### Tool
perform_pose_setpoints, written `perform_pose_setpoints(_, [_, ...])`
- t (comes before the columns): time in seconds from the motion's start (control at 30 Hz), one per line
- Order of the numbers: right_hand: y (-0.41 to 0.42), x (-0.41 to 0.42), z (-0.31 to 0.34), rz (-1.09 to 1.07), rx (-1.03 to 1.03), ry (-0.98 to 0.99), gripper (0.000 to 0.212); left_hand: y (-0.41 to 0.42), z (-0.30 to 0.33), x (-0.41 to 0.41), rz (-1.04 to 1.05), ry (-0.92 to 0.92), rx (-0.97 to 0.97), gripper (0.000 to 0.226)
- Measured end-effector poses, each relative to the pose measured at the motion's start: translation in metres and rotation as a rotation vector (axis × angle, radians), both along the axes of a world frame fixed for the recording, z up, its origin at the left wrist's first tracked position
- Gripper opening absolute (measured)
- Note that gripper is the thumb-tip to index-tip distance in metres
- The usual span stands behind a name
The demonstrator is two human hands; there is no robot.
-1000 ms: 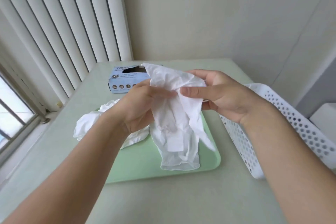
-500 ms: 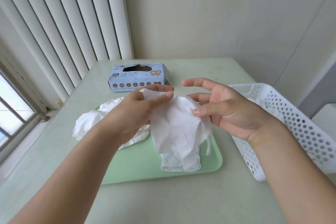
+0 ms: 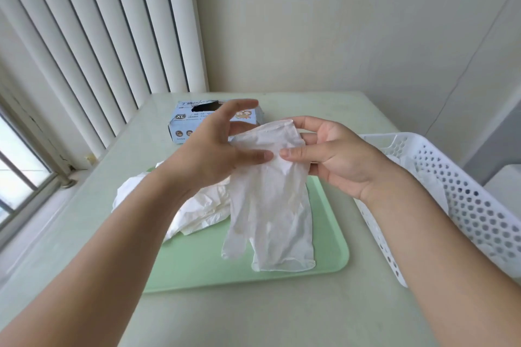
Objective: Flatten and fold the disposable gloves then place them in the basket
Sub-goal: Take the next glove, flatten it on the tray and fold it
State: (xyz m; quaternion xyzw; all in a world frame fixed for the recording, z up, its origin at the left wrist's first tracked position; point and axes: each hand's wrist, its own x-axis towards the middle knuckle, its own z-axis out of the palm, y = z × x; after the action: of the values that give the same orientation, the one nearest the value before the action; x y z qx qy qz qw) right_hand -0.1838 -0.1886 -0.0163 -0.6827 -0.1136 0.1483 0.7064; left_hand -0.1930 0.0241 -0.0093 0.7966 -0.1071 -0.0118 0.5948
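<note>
Head view: holding a white disposable glove (image 3: 270,200) up above the green tray (image 3: 197,265), cuff end topmost and fingers hanging down toward the tray's near edge. Pinching the glove's upper right part with the right hand (image 3: 335,158), thumb on the front face, remaining fingers behind the cuff. Touching the glove's upper left edge with the left hand (image 3: 214,155), thumb tip lying against the material, other fingers spread and straight, lifted clear above the cuff; whether that thumb is actually pinching, cannot tell. Lying crumpled on the tray's left part, partly spilling over its left edge onto the table (image 3: 282,318): a heap of more white gloves (image 3: 194,214), partly hidden behind the left wrist. Standing on the table just right of the tray: a white perforated basket (image 3: 465,205), with something pale showing inside it, too unclear to name. Sitting beyond the tray, toward the far left of it: a blue glove box (image 3: 183,124) marked XL, partly covered by the left hand's fingers.
</note>
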Motion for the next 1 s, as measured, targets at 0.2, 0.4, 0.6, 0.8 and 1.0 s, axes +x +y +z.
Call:
perform_pose_setpoints(0.2, [0.012,0.043,0.030,-0.343,-0.244,-0.326,0.028,-0.012,0.016,0.050,0.211,-0.211,0.012,0.052])
perform_pose_setpoints(0.4, [0.009,0.024,0.020,-0.483,-0.496,-0.579,0.011,-0.012,0.008,0.038,0.135,-0.516,0.115,0.021])
perform_pose_setpoints(0.6, [0.007,-0.044,-0.074,-0.417,-1.050,-0.519,0.018,-0.010,-0.117,-0.029,0.037,-0.552,0.432,0.004])
perform_pose_setpoints(0.8, [-0.004,-0.061,-0.091,-0.245,-1.014,-0.424,0.013,-0.006,-0.138,-0.044,-0.098,-0.676,0.518,0.013])
perform_pose_setpoints(1.0, [-0.018,-0.060,-0.089,0.069,-1.036,-0.316,0.020,-0.009,-0.134,-0.050,-0.222,-0.568,0.541,0.041])
